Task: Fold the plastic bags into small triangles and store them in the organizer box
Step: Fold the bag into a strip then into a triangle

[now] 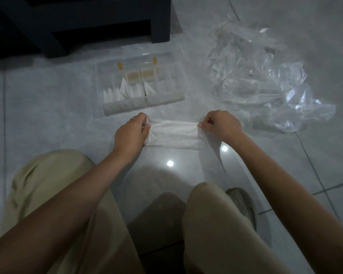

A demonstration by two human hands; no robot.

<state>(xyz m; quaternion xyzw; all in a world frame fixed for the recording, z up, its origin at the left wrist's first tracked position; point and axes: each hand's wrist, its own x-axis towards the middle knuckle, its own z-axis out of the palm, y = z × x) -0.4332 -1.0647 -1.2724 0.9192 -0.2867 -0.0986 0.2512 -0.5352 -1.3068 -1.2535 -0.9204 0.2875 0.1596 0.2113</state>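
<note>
While taut between both hands (130,133) (222,123), folded plastic bag (173,135).

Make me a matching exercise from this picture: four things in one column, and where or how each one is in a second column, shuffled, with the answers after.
Things
1. clear compartmented plastic organizer box
2. crumpled pile of clear plastic bags
3. whitish plastic bag folded into a strip
4. small white folded triangles

Places or states
A. pinched at its ends by the left hand and the right hand
B. standing in the box's compartments
C. loose on the grey floor tiles, right of the box
D. open, on the tiles beyond both hands

Pairs: 1-D, 2-C, 3-A, 4-B
</note>
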